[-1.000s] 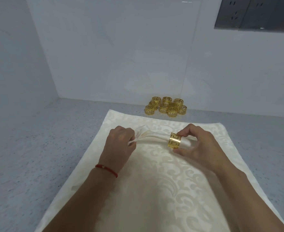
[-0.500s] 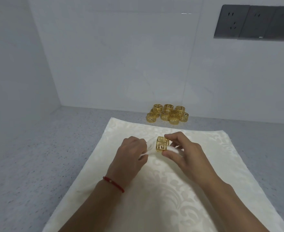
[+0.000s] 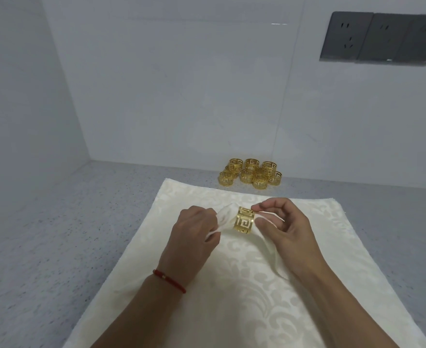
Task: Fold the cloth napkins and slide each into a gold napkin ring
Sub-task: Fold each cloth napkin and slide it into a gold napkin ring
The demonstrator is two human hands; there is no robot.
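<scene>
A cream napkin (image 3: pixel 225 217) is bunched and threaded through a gold napkin ring (image 3: pixel 244 220), held just above a flat cream patterned cloth (image 3: pixel 257 297). My left hand (image 3: pixel 194 237) grips the napkin end that sticks out on the ring's left side. My right hand (image 3: pixel 284 229) pinches the ring between thumb and forefinger on its right side. The rest of the napkin trails down under my right palm.
A cluster of several gold rings (image 3: pixel 250 173) stands on the grey speckled counter (image 3: pixel 56 234) beyond the cloth's far edge, close to the white back wall. Dark wall sockets (image 3: pixel 380 37) sit at the upper right. A side wall stands on the left.
The ring has slid left along the napkin toward my left hand, so more cloth now pokes out on its left. Both hands have drawn closer together.
</scene>
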